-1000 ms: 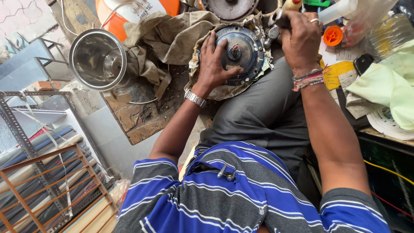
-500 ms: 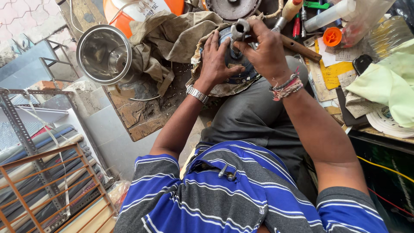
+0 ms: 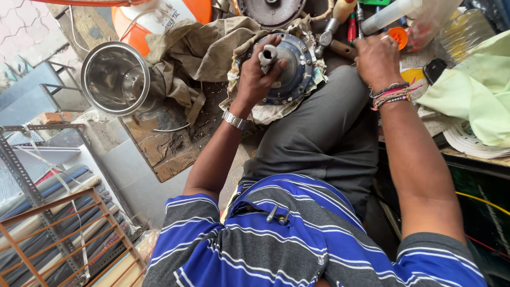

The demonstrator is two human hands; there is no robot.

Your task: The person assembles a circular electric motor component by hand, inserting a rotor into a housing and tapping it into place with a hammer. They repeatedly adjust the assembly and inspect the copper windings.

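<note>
Near the top centre of the frame the left hand [image 3: 258, 77] rests on a round blue-grey motor housing [image 3: 294, 68] ringed with bolts, which sits on crumpled newspaper [image 3: 276, 109] at the edge of a worn wooden bench [image 3: 164, 149]. Its fingers are closed around a short grey metal piece [image 3: 267, 55] standing up at the hub, thumb and forefinger clamped on it. The right hand [image 3: 377, 58], toward the upper right, lies over a hammer [image 3: 332, 33] with a wooden handle, beside a red screwdriver [image 3: 352, 29] and an orange cap [image 3: 397, 37]; its fingers are curled down together, but whether they actually grip the handle cannot be told from this angle. A steel pot [image 3: 114, 77] lies on its side at upper left, next to a drab cloth [image 3: 204, 48], and a pale green cloth [image 3: 473, 90] covers papers at the right edge. As a judgement, the step in hand looks like seating or lining up the grey piece on the hub while the other hand goes for a striking tool. The next move would call for the left hand to keep the piece upright and square on the hub, fingers clear of its top, and for the housing to stay steady on its paper.
</note>
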